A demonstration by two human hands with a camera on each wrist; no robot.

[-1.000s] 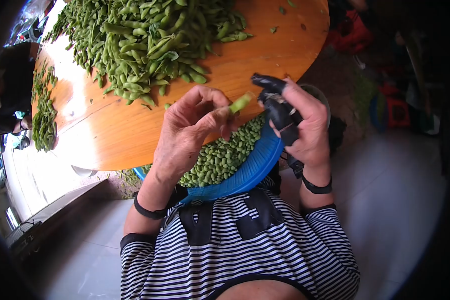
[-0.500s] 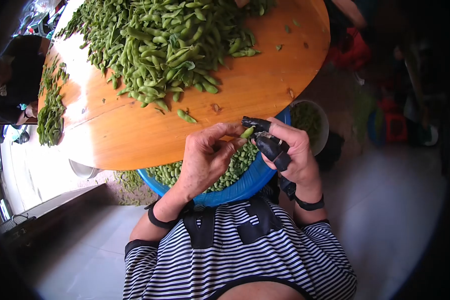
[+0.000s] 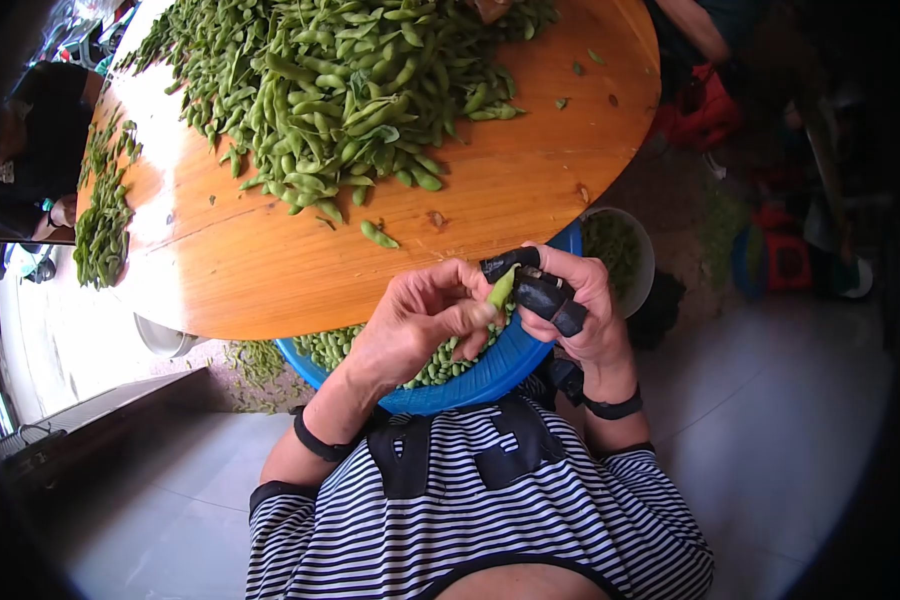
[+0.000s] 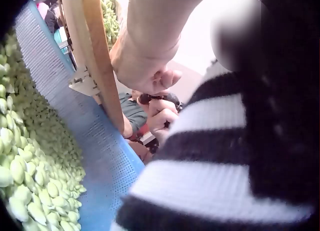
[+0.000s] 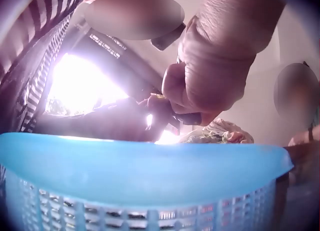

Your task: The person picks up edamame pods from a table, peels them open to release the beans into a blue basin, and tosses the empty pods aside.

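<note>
In the head view my left hand (image 3: 410, 325) pinches a green soybean pod (image 3: 502, 288) between thumb and fingertips. The pod points up, its upper end against the black-wrapped fingers of my right hand (image 3: 582, 300), which pinch it from the right. Both hands meet over the near table edge, above a blue basket (image 3: 470, 386) of shelled green beans (image 3: 335, 346). From the left wrist view, the beans (image 4: 35, 181) fill the basket beside the striped shirt. In the right wrist view my right hand (image 5: 215, 76) is above the basket rim (image 5: 150, 166), its fingertips partly hidden.
A large heap of pods (image 3: 320, 110) covers the far part of the wooden table (image 3: 240, 280). One loose pod (image 3: 378, 235) lies nearer. A white bucket (image 3: 638, 265) stands right of the basket. Another person (image 3: 45, 150) sits at the left, beside a smaller pod pile (image 3: 103, 235).
A second ago the hands were apart, with the pod in the left fingers only. They came together, and the pod now stands more upright between them. The head view has shifted slightly.
</note>
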